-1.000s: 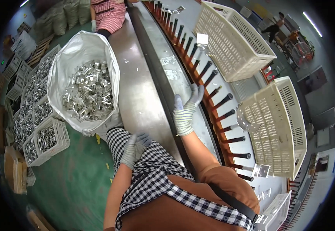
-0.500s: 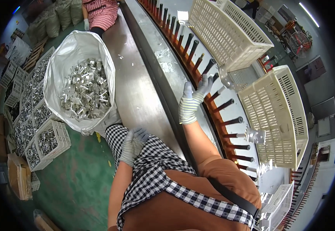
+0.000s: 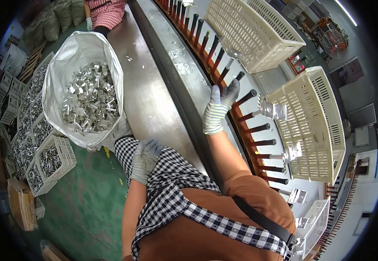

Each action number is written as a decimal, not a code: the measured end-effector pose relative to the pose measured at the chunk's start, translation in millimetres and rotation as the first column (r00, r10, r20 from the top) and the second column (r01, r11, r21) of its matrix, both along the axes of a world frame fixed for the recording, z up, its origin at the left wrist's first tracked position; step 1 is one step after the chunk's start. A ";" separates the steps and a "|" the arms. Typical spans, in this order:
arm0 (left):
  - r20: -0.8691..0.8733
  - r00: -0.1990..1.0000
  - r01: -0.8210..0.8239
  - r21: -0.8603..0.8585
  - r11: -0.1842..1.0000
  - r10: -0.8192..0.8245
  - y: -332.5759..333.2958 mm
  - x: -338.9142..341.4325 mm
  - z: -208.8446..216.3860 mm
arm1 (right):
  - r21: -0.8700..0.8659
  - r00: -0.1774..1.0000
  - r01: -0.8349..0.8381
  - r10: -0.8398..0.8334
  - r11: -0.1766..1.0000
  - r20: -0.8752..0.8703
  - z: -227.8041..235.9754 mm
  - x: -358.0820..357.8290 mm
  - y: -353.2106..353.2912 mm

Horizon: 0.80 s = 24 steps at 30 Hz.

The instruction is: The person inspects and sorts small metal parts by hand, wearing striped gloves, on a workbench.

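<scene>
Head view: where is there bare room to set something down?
Bare: the steel bench between the white sack and the dark channel, bar small scraps farther off; the green floor between the parts crates and left forearm. Crowded: past the right hand, where black-tipped pegs line up before cream baskets.

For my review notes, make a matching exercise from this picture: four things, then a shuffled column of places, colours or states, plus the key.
Things:
1. Left hand
2. Right hand
3. Sack
4. Floor

Place, colour or state:
A. Green
B. At the row of black-tipped pegs
C. White, holding shiny pieces
D. On the checked apron

Pairs: 1-D, 2-B, 3-C, 4-A
</scene>
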<state>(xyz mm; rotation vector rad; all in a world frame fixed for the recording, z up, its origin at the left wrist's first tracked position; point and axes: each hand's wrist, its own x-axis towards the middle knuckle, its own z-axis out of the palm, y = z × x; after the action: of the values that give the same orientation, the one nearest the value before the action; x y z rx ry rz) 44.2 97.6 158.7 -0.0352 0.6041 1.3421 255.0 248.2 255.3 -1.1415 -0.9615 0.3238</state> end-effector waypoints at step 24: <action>0.113 0.994 -0.002 0.050 0.999 -0.004 1.4 3.1 0.8 | 0.035 0.828 0.200 -0.188 0.979 0.528 46.4 32.1 62.3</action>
<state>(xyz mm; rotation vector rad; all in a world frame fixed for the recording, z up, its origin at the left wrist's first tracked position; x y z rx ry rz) 47.3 99.0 159.5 -0.0702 0.4746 1.3443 287.1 310.5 301.7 -1.3709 -1.3113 -0.1651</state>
